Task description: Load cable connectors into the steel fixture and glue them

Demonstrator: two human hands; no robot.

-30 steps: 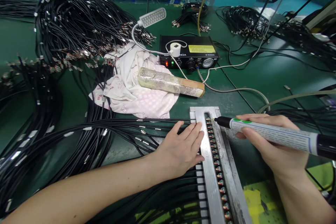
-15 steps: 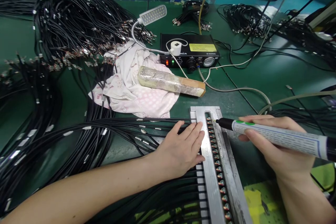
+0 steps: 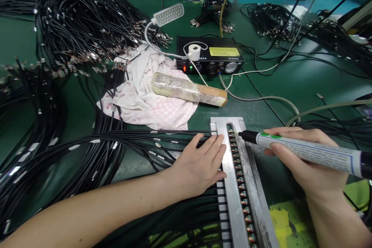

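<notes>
My left hand (image 3: 199, 166) lies flat, fingers stretched out, on black cables (image 3: 136, 143) where they enter a long metal fixture (image 3: 229, 190). A row of small connector ends (image 3: 240, 180) sits in the fixture's slot. My right hand (image 3: 302, 162) is closed round a white dispensing syringe (image 3: 308, 152) with a black tip. That tip points at the top connectors in the slot, close to them.
A black dispenser controller (image 3: 209, 60) with lit indicators stands behind, a hose running from it. A white cloth (image 3: 145, 97) holds a wrapped block (image 3: 188, 91). A small gooseneck LED lamp (image 3: 168, 14) rises over it. Big cable bundles (image 3: 72, 35) fill the left side; more lie at the back right.
The syringe tip has shifted slightly right along the top of the slot. My left hand stays flat in the same place.
</notes>
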